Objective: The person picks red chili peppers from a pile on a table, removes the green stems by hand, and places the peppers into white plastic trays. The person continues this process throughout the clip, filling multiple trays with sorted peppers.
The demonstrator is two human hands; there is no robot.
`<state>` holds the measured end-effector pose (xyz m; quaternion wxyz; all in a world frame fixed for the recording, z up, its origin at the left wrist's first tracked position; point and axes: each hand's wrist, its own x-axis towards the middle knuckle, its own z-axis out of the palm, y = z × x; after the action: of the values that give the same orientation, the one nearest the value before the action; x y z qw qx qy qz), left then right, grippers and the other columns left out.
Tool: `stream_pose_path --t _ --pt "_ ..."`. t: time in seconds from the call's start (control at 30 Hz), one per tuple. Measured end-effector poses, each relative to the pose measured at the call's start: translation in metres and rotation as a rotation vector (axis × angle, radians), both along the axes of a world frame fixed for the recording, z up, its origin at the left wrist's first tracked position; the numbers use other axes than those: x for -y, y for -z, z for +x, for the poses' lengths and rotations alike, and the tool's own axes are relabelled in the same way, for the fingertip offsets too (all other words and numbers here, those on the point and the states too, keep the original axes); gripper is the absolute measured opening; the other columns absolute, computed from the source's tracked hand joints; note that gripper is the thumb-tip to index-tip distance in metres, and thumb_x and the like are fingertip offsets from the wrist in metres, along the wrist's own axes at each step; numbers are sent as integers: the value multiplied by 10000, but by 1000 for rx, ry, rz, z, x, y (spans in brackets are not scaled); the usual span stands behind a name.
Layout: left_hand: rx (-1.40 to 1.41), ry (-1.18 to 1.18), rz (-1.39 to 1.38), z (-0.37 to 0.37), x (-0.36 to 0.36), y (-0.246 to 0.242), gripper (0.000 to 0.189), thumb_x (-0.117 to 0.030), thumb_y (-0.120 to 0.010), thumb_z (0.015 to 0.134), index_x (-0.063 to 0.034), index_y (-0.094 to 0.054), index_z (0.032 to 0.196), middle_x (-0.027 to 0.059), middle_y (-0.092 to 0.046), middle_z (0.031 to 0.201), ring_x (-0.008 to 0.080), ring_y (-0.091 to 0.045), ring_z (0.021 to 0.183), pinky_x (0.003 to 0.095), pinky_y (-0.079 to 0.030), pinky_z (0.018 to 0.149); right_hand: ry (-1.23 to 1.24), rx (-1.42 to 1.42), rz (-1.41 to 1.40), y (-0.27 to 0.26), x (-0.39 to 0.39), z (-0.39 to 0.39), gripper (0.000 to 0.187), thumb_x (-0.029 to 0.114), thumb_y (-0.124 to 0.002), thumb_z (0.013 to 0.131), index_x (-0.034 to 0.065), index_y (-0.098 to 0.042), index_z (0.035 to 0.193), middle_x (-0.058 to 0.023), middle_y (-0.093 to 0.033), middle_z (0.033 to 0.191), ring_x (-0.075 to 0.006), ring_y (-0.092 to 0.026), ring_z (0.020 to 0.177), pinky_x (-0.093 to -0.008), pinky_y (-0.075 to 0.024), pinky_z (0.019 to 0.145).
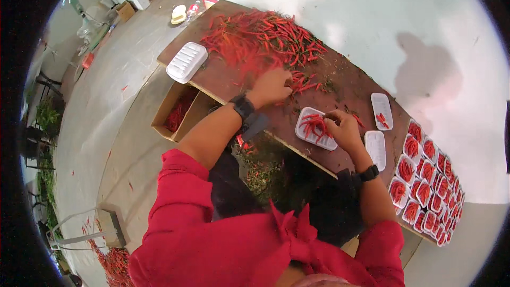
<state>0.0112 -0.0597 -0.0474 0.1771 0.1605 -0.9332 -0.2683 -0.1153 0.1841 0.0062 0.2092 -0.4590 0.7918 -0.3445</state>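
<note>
My left hand (273, 85) reaches over the tabletop, its curled fingertips at a small cluster of red chili peppers (303, 83). Whether it grips any of them is hidden. Below and to the right, my right hand (344, 129) pinches red chili peppers (316, 125) by one end. These lie bunched in a white foam tray (328, 143), their other ends spread across it. Beyond my left hand spreads a large heap of loose red chili peppers (275, 34), partly blurred.
White foam trays (187, 61) sit upside down at the table's left. Right of my hand are one tray with a few chilies (380, 105) and another tray (375, 151). Several filled trays (410, 145) crowd the right end. A cardboard box (163, 127) stands below the table edge (217, 97).
</note>
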Motion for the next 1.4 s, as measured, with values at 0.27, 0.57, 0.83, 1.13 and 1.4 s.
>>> stream_pose_path --t 0.27,0.57,0.83,1.13,1.4 --pt "-165 53 485 -23 -30 -23 306 -227 -673 780 -22 -663 1007 134 -622 1007 216 -617 916 336 -484 768 141 320 -103 17 19 -11 305 186 -605 825 -50 -638 1016 -138 -673 901 -178 -637 775 -313 -500 694" --pt "-108 281 1345 -23 -65 -48 336 -206 -597 900 -27 -578 1183 37 -624 1074 126 -580 978 284 -487 827 137 873 -189 5 31 -11 306 194 -573 900 -18 -569 1121 -22 -629 846 -76 -558 661 -219 -440 578" --pt "-36 111 965 -24 -65 -71 274 -169 -599 877 5 -596 1088 54 -639 981 120 -593 914 268 -479 783 153 522 -116 0 27 -25 341 293 -614 850 -42 -667 876 -66 -647 747 -131 -572 660 -292 -460 613" --pt "26 141 683 -28 -65 -62 243 -166 -598 866 23 -610 1018 72 -665 901 139 -633 792 283 -505 683 10 619 -4 -2 22 -31 216 191 -615 861 -6 -648 943 -38 -638 781 -78 -536 642 -221 -419 581" --pt "55 136 922 -25 -67 -64 237 -161 -591 866 17 -616 1020 71 -665 885 138 -638 806 268 -515 683 -8 540 27 -10 20 -38 304 247 -607 847 -11 -680 990 -67 -675 825 -120 -598 723 -292 -483 664"
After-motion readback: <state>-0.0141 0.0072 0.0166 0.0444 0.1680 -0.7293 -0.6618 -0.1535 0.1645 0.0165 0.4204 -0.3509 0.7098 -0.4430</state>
